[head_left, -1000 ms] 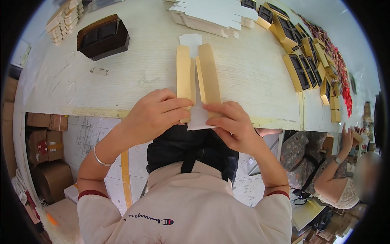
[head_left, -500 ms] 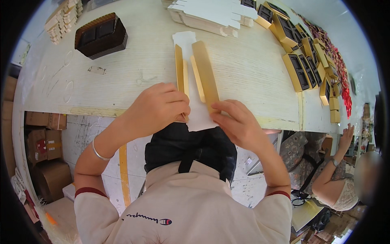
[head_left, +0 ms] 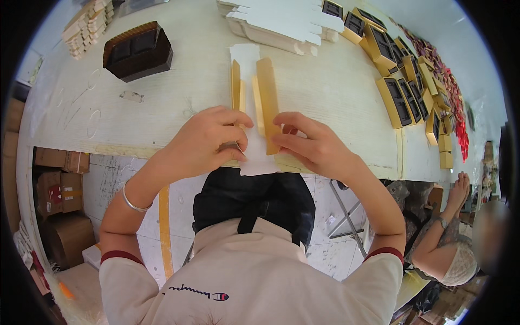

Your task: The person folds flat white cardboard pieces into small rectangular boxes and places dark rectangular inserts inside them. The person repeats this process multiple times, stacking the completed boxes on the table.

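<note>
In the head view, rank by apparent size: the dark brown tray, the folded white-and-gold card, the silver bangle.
Largest to smallest:
1. Folded white-and-gold card, though nearer the camera
2. Dark brown tray, close behind
3. Silver bangle

Bright, even daylight over my bench, seen through a heavily curved lens.

The light falls soft and flat on the pale table [head_left: 325, 92], so my left hand [head_left: 203, 142] and right hand [head_left: 314, 145] throw only faint, short shadows onto the white card [head_left: 246, 59] under them. The card and the stack of white sheets [head_left: 287, 21] are close to washed out. The centre is sharp; towards the rim the table edge bows, the gold boxes [head_left: 401, 92] at my right squeeze together and soften, and a black ring closes off the corners. The floor below me is dimmer.
</note>
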`<state>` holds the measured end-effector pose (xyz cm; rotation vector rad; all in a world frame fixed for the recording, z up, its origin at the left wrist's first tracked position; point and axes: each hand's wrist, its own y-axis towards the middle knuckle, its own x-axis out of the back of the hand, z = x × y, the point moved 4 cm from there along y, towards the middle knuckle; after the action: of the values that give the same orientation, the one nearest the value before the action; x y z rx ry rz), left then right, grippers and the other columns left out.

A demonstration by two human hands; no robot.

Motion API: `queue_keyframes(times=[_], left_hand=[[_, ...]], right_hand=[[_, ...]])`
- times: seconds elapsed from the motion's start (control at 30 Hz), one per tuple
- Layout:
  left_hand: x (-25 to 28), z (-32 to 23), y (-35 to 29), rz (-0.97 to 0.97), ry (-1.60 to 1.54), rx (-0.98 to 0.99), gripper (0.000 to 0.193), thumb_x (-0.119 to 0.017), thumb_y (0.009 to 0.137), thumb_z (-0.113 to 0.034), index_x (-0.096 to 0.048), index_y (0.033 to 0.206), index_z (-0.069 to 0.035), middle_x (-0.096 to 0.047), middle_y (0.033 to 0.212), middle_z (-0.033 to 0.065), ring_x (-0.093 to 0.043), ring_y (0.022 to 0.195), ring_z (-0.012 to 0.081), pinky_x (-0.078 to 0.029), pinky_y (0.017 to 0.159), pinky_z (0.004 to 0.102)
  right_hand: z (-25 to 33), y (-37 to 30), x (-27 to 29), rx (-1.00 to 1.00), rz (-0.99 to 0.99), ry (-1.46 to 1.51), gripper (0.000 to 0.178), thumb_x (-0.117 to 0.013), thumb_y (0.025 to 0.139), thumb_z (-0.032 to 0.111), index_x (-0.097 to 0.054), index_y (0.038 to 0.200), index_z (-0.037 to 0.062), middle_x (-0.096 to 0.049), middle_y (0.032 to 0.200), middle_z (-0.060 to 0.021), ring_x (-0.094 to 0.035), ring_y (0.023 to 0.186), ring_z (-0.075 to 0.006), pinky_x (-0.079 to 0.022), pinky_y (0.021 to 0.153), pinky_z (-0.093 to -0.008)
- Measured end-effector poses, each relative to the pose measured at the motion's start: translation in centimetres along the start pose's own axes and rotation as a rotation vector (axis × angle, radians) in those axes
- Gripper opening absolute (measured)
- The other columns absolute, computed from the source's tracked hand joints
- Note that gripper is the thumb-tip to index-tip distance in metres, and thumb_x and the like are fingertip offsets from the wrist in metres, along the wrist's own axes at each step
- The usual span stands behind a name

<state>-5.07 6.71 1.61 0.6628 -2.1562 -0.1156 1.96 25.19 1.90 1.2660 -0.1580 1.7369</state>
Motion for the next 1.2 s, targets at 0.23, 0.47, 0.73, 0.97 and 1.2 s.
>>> queue_keyframes(times=[0.23,0.47,0.73,0.97,1.2], left_hand=[[-1.1,-0.3,0.4,-0.153,0.050,0.121,0.022,-0.073,0.071,-0.002,-0.057,0.085,-0.004,-0.059,0.079,0.0054,-0.054,0.073,0.0238,-0.045,0.064,0.0346],[-1.1,-0.1,0.3,-0.081,-0.055,0.092,0.019,-0.069,0.074,0.001,-0.058,0.090,-0.003,-0.058,0.078,0.0080,-0.057,0.073,0.0263,-0.046,0.064,0.0351],[-1.3,-0.1,0.7,-0.086,-0.074,0.077,0.012,-0.069,0.077,-0.001,-0.062,0.087,-0.001,-0.057,0.075,0.0088,-0.056,0.064,0.0219,-0.045,0.058,0.0307],[-1.3,-0.1,0.6,-0.072,-0.125,0.163,0.007,-0.067,0.079,-0.001,-0.061,0.078,0.000,-0.055,0.072,0.0077,-0.051,0.057,0.0188,-0.041,0.053,0.0286],[-1.4,0.1,0.8,-0.020,-0.219,0.178,0.007,-0.063,0.084,-0.005,-0.062,0.080,0.001,-0.060,0.089,0.0097,-0.053,0.067,0.0175,-0.044,0.061,0.0272]], right_hand=[[0.2,2.1,-2.2,-0.080,-0.061,0.143,0.016,-0.067,0.078,-0.003,-0.052,0.082,0.0002,-0.050,0.088,-0.0136,-0.054,0.077,-0.0316,-0.047,0.067,-0.0385],[0.9,1.7,-2.5,-0.355,-0.163,0.406,0.020,-0.064,0.078,-0.009,-0.047,0.082,0.0011,-0.048,0.086,-0.0115,-0.051,0.071,-0.0270,-0.045,0.063,-0.0339],[0.5,1.8,-2.8,-0.459,-0.174,0.476,0.020,-0.063,0.079,-0.012,-0.050,0.082,0.0025,-0.054,0.102,-0.0074,-0.050,0.074,-0.0107,-0.043,0.063,-0.0226],[2.9,-0.3,-1.8,-0.189,-0.034,0.144,0.025,-0.067,0.074,-0.005,-0.058,0.097,0.0001,-0.049,0.134,-0.0175,-0.058,0.093,-0.0268,-0.049,0.078,-0.0334],[1.7,0.4,-1.9,-0.031,-0.259,0.023,0.022,-0.070,0.076,0.001,-0.059,0.095,-0.0002,-0.060,0.103,-0.0154,-0.058,0.085,-0.0316,-0.048,0.071,-0.0366]])
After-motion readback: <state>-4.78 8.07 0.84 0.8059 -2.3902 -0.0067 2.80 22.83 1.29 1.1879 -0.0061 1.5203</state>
